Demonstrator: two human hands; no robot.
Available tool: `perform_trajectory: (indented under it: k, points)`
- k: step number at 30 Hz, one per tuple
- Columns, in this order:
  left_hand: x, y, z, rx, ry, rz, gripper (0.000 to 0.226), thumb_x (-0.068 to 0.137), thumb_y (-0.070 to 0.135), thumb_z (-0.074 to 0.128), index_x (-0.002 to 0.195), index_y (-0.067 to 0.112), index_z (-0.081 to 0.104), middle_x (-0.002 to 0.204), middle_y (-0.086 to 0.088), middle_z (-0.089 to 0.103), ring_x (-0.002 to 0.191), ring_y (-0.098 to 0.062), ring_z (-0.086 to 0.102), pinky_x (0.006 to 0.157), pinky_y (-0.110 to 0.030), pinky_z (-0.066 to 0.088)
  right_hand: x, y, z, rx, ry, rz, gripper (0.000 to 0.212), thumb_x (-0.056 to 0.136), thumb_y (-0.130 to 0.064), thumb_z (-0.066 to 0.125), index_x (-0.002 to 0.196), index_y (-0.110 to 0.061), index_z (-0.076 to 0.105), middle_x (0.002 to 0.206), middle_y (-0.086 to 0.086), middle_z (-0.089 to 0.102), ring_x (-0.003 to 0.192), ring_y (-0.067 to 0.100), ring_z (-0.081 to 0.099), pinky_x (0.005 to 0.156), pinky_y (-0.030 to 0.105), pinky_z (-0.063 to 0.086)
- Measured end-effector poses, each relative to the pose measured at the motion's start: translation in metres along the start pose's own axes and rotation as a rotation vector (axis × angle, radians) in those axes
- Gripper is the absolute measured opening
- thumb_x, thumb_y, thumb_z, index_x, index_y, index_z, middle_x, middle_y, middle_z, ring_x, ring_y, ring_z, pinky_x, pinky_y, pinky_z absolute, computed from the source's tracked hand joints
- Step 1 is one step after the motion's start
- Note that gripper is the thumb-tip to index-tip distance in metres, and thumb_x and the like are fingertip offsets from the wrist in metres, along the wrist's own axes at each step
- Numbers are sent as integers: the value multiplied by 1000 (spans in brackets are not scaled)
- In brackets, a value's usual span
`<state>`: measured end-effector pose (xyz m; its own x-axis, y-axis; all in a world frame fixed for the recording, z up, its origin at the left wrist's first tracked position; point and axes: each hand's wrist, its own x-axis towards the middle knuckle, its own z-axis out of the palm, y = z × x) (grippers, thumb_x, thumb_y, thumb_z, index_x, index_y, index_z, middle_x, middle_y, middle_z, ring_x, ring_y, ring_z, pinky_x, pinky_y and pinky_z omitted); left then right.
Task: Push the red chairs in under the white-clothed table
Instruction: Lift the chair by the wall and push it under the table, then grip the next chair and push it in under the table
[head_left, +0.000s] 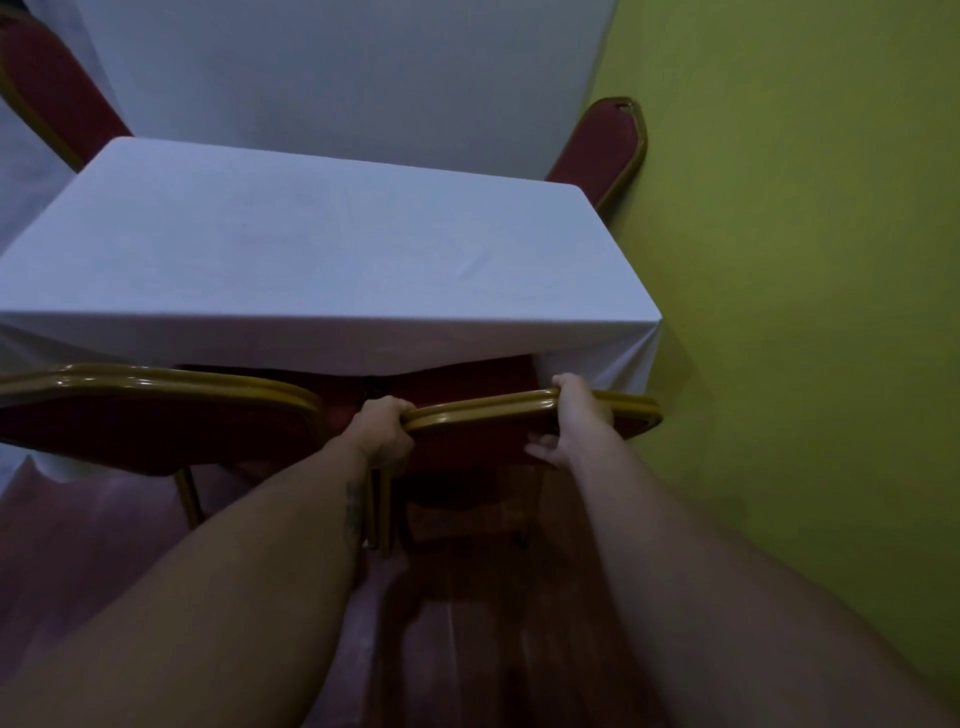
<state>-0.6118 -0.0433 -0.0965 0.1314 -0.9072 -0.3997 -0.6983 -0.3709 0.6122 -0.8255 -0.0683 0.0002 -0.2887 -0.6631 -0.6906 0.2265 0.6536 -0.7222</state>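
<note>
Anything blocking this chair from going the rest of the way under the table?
Nothing visible. Both hands, left hand and right hand, grip the chair back; its seat is already under the table cloth edge.

The counter (332, 249) is covered with smooth matt white cloth (a few soft creases show). The chair (519, 415) has a glossy gold-coloured frame, probably painted metal, and dull red fabric padding. The wall (805, 260) is matt green. The floor (467, 623) looks like polished wood.
</note>
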Motion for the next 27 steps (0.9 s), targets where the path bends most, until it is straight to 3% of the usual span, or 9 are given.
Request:
perform_trajectory:
  k: [10, 16, 20, 25, 27]
  points:
    - [11, 1, 3, -58, 78, -33, 32, 78, 4, 66, 84, 35, 66, 97, -6, 69, 90, -29, 69, 84, -45, 62, 14, -7, 8, -59, 2, 10, 27, 95, -26, 60, 112, -8, 48, 117, 18, 59, 107, 45, 67, 98, 63, 54]
    - [9, 12, 13, -77, 223, -117, 31, 83, 3, 66, 109, 19, 70, 105, -8, 67, 100, -31, 66, 88, -42, 59, 20, -14, 4, -154, -76, 73, 48, 95, -41, 60, 129, -8, 50, 129, 26, 58, 110, 48, 67, 98, 63, 54]
    - [0, 26, 17, -133, 331, -233, 22, 86, 10, 64, 106, 15, 68, 102, -10, 66, 103, -34, 66, 90, -42, 58, 27, -20, -7, -233, -260, 173, 73, 95, -59, 56, 144, -5, 46, 132, 34, 60, 114, 50, 65, 98, 62, 53]
    - [-18, 42, -11, -58, 123, -188, 32, 85, 8, 60, 115, 15, 69, 108, -11, 68, 95, -31, 71, 86, -42, 62, 5, -32, -21, -452, -540, 297, 71, 94, -64, 55, 122, 1, 49, 128, 36, 65, 105, 47, 68, 80, 57, 57]
    - [-27, 49, -29, -41, 61, -139, 42, 86, 3, 58, 125, 14, 69, 120, -11, 69, 103, -28, 70, 91, -38, 60, -10, -35, -13, -617, -619, 244, 65, 95, -62, 55, 116, 0, 54, 126, 34, 67, 103, 44, 69, 79, 53, 57]
